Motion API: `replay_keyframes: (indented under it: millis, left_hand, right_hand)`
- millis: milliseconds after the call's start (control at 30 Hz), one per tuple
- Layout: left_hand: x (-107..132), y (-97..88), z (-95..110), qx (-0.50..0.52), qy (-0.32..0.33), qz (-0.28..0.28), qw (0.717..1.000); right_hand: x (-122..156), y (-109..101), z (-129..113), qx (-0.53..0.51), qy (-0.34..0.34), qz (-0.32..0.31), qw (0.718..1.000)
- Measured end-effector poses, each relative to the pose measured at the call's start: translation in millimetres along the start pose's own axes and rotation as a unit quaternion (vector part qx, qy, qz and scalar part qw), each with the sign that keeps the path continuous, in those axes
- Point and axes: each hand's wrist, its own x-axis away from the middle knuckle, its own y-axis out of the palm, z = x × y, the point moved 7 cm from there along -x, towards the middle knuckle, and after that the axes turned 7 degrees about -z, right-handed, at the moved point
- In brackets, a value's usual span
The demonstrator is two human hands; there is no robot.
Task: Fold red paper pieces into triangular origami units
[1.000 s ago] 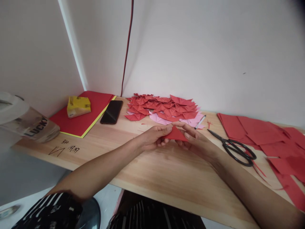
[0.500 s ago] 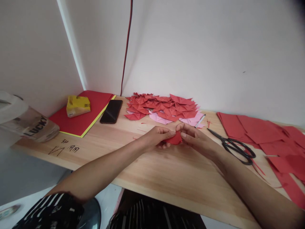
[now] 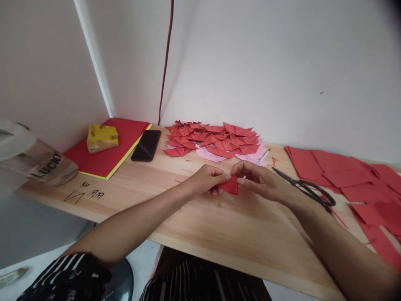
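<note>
Just above the tabletop, a small folded piece of red paper (image 3: 231, 186) is between my hands. My left hand (image 3: 209, 177) pinches its left side, thumb on top and the other fingers curled beneath. At the paper's upper right edge, the thumb and index finger of my right hand (image 3: 255, 177) close on it; the exact contact is partly hidden. Behind the hands lies a heap of folded red paper pieces (image 3: 216, 138), with pink paper (image 3: 210, 156) under its front. Black-handled scissors (image 3: 308, 190) rest beside my right wrist.
Red paper sheets (image 3: 338, 167) spread over the right of the wooden table (image 3: 200, 234). A pen (image 3: 263, 157) lies by the heap. Leftward are a phone (image 3: 146, 145), red sheets (image 3: 125, 129) with a yellow packet (image 3: 102, 138), and a cup (image 3: 46, 165). A cable (image 3: 166, 62) hangs along the wall.
The red paper has turned in my hands and shows a pointed, triangular lower corner. The right thumb and fingers have shifted slightly at its edge, and the left hand keeps its pinch.
</note>
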Motion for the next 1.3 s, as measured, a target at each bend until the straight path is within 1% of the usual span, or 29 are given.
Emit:
replay_keyframes:
  millis: [100, 200, 300, 533, 667, 800, 900, 1000, 1067, 1100, 1167, 1233, 1300]
  left_hand:
    - [0.9, 1.1, 1.3, -0.003, -0.004, -0.01, 1.0]
    - [1.6, 1.7, 2.6, -0.007, -0.007, -0.018, 1.0]
    - [2.3, 0.3, 2.6, -0.002, -0.012, -0.014, 1.0]
    - [4.0, 0.6, 3.0, 0.07, -0.019, -0.035, 0.997]
    - [3.0, -1.3, 1.9, 0.09, -0.03, -0.037, 0.995]
    - [2.4, -0.2, 1.1, 0.099, -0.028, -0.048, 0.994]
    - [1.3, 3.2, -0.9, 0.084, -0.022, -0.055, 0.995]
    - [-1.1, 5.9, -2.0, 0.06, -0.014, -0.053, 0.997]
    - [-2.5, 4.9, 0.2, 0.055, -0.001, -0.037, 0.998]
    - [-2.7, 4.2, 1.7, 0.056, 0.004, -0.031, 0.998]
    - [-1.8, 2.8, 5.2, 0.044, 0.016, -0.02, 0.999]
    - [0.3, 2.8, 9.7, 0.0, 0.039, -0.016, 0.999]
    - [2.4, 2.9, 12.3, -0.056, 0.06, -0.006, 0.997]
  right_hand:
    - [3.2, -1.3, -2.0, 0.023, 0.0, -0.005, 1.0]
    - [5.1, -0.6, -6.4, 0.021, 0.003, -0.014, 1.0]
    - [5.3, -0.3, -8.1, 0.02, 0.009, -0.014, 1.0]
    - [4.0, -3.6, -1.7, -0.021, -0.005, 0.012, 1.0]
    - [3.0, -4.2, 0.0, 0.007, -0.014, 0.031, 0.999]
    - [1.6, -2.4, -4.7, 0.062, -0.033, 0.061, 0.996]
    - [0.5, -1.7, -5.9, 0.09, -0.028, 0.087, 0.992]
    - [-1.0, -2.7, 0.0, 0.04, -0.017, 0.084, 0.996]
    - [-1.0, -6.0, 5.7, 0.01, -0.007, 0.077, 0.997]
    - [-0.5, -8.3, 8.2, 0.011, 0.0, 0.076, 0.997]
    - [0.8, -12.4, 11.2, 0.045, 0.017, 0.075, 0.996]
    - [1.5, -13.0, 10.6, 0.091, 0.027, 0.07, 0.993]
    - [1.4, -10.1, 5.0, 0.132, 0.017, 0.066, 0.989]
